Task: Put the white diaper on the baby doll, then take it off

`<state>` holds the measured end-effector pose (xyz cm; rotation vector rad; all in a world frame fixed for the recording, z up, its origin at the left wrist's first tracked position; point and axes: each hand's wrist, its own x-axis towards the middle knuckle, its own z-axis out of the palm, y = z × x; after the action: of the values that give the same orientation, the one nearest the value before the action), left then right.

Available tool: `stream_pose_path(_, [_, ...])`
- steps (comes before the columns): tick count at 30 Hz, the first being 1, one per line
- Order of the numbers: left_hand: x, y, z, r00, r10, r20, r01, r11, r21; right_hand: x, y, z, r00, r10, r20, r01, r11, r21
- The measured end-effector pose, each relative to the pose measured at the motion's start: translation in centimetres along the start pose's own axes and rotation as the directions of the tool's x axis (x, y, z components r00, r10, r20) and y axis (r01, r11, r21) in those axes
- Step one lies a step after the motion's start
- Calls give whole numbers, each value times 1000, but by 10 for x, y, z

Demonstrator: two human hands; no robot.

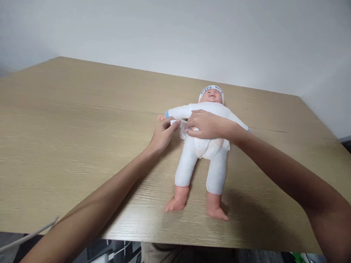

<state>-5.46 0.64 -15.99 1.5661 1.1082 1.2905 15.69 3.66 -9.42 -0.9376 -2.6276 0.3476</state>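
A baby doll (188,164) in a white suit lies on its back, head away from me, wearing a white cap (219,88) with blue lettering. Round its hips is a white diaper (203,147) with faint prints. At the doll's waist, on the left of the view, my left hand (163,135) pinches the diaper's side tab between thumb and fingers. My right hand (207,125) lies across the doll's belly, its fingertips closed at the diaper's upper edge beside that tab. What those fingertips hold is partly hidden.
The doll rests on a wooden table (82,153) with a thin seam across it. A pale wall stands behind. At the lower left, a white cable (30,235) crosses the front edge. Dark items show below that edge.
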Motion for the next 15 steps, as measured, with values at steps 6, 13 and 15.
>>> stream_pose_path(6, [3,10,11,997,27,67,-26,1000,-15,-15,4,-3,996,-54,-68,43,986,-162])
stream_pose_path(13, [5,13,37,995,43,91,-47,998,42,-57,-12,-4,839,326,-435,-329,942,71])
stream_pose_path(15, [5,20,45,992,77,96,-85,994,72,-59,-15,-3,823,399,-404,-362,917,168])
